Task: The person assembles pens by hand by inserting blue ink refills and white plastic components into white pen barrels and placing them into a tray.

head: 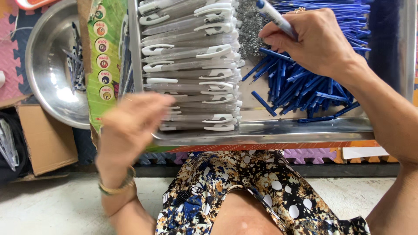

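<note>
- At the far left a brown cardboard box (47, 138) lies on the pale floor (56, 209), next to pink foam mat tiles (11, 52).
- Beside it sits a round, shiny steel bowl (45, 65) with a few blue-and-clear pen parts (76, 65) lying inside.
- A green printed cardboard sheet (101, 56) with round pictures stands along the left rim of a shallow rectangular steel tray (270, 130).
- The left hand (133, 126) is raised in front of the tray's near-left corner; it is blurred, so I cannot tell whether its fingers are spread or holding anything. A gold-coloured bracelet (116, 187) circles that wrist.
- In the tray's left half, translucent grey pen barrels with white clips (191, 65) lie stacked in a neat column, clips pointing right.
- Just right of that stack, at the far edge of the tray, is a heap of small silvery metal springs (250, 24).
- The right hand (315, 41) hovers over the tray's right half, its fingers (272, 35) pinching a pen with a blue tip and a clear body (274, 15), which is tilted with the blue end up and to the left, above the springs.
- Under and around that hand lies a loose pile of thin blue plastic refill tubes (300, 87), spreading to the tray's right wall.
- Near the bottom, a knee in black, gold and white patterned fabric (244, 187) sits below the tray's near rim.
</note>
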